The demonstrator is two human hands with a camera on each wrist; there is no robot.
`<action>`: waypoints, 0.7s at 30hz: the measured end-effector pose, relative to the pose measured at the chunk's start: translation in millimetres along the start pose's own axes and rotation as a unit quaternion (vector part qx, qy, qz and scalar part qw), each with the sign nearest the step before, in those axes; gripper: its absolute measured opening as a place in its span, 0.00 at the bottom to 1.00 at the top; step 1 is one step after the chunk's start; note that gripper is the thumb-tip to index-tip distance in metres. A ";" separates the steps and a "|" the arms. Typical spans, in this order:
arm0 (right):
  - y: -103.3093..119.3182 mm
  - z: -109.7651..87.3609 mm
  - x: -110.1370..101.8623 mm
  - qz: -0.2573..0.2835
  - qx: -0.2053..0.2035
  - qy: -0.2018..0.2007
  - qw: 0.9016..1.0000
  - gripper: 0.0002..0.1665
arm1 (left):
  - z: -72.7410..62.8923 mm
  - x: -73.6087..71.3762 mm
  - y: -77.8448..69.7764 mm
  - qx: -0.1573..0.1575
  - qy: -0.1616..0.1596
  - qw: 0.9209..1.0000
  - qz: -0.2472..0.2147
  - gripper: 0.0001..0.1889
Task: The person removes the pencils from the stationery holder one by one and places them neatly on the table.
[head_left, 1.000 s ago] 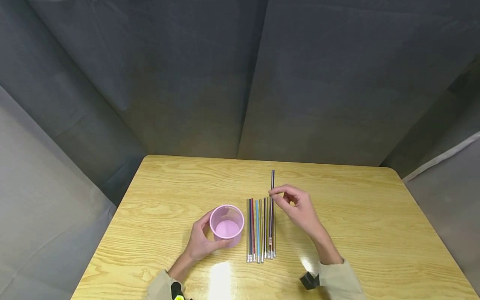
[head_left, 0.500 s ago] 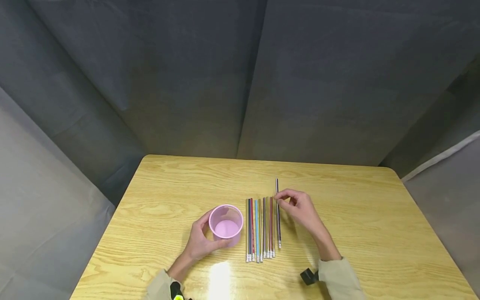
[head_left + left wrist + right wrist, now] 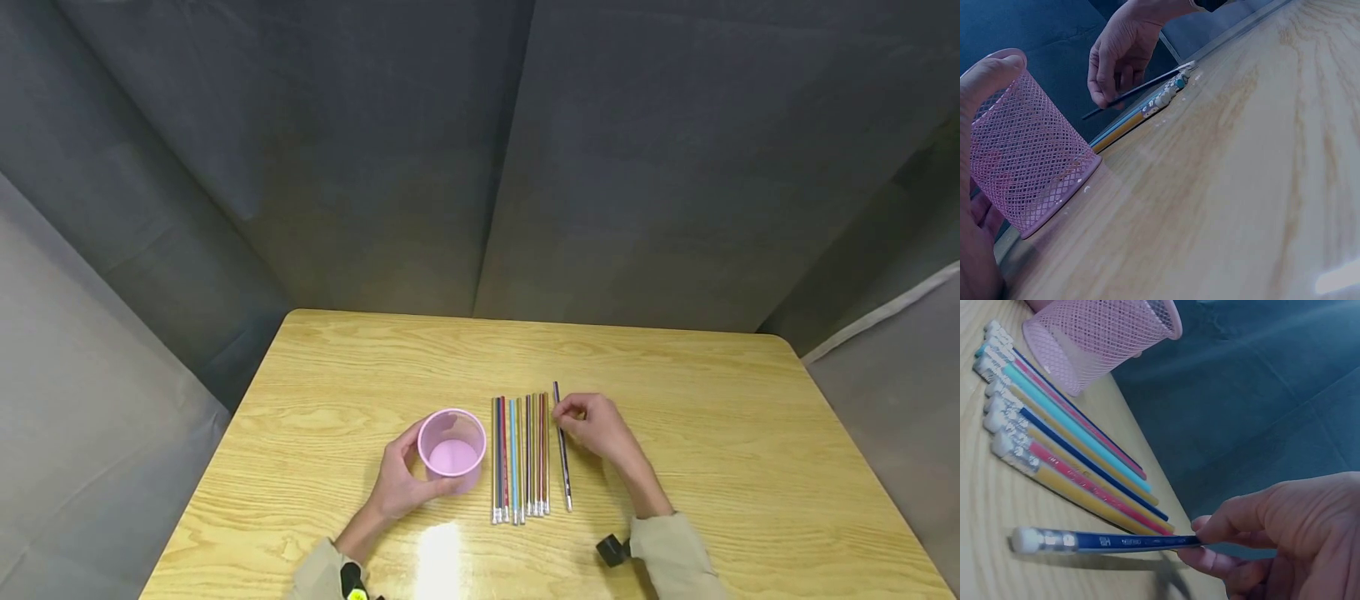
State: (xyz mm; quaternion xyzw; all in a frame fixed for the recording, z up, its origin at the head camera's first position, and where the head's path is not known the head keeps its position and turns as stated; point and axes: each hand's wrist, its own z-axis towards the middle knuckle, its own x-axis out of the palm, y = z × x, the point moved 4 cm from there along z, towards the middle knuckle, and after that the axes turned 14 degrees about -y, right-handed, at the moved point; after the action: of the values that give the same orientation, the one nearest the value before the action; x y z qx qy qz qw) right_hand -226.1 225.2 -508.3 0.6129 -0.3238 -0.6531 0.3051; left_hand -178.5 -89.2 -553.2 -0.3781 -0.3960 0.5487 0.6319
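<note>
My left hand point(image 3: 397, 486) grips a pink mesh pencil cup point(image 3: 452, 454) that stands upright on the table, thumb and fingers spread round its sides. Through the top view its inside shows only the pink bottom. My right hand point(image 3: 596, 423) pinches a dark blue pencil point(image 3: 1129, 542) near its far end between thumb and fingers. The white eraser point(image 3: 1025, 540) points toward the person, close over the table. Left of this pencil lies a row of several pencils point(image 3: 519, 458), yellow, red, light blue and dark blue, side by side with erasers toward the person.
The wooden table point(image 3: 360, 358) reaches to a dark grey curtain point(image 3: 375, 167) at the back. Lighter grey cloth point(image 3: 82, 400) hangs at the left. A black wrist camera point(image 3: 613, 550) sticks out beside the right sleeve point(image 3: 675, 554).
My right hand has brought the dark blue pencil from over the row to its right side, then nearer the person and lower, slightly tilted. My left hand and the cup have stayed in place.
</note>
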 end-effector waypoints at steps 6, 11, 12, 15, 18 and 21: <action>-5.3 -0.5 7.6 -0.019 0.006 0.014 1.000 0.06 | -0.1 0.1 -0.9 0.003 0.001 1.000 0.004 0.47; -5.1 -1.8 9.6 -0.027 -0.006 0.032 0.999 0.07 | -0.4 -0.2 -1.2 0.003 -0.001 1.000 0.010 0.47; -5.0 -1.9 9.8 -0.028 -0.008 0.036 0.999 0.07 | -0.4 -0.2 -1.3 0.002 -0.001 1.000 0.010 0.47; -4.3 -2.0 10.0 -0.031 -0.011 0.042 0.999 0.07 | -0.4 -0.5 -0.6 -0.001 0.001 1.000 0.008 0.47; -3.6 -2.4 10.0 -0.037 -0.012 0.042 0.998 0.07 | -0.2 -0.6 -0.3 0.000 0.002 1.000 0.006 0.47; -3.1 -2.7 10.2 -0.042 -0.013 0.042 0.998 0.08 | 0.0 -0.5 -0.4 0.003 0.004 1.000 0.006 0.47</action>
State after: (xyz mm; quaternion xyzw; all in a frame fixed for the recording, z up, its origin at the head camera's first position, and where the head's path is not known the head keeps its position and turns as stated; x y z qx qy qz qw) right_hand -224.1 218.8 -517.1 0.6483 -0.2762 -0.6434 0.2991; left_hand -178.5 -89.8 -552.9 -0.3803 -0.3898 0.5522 0.6313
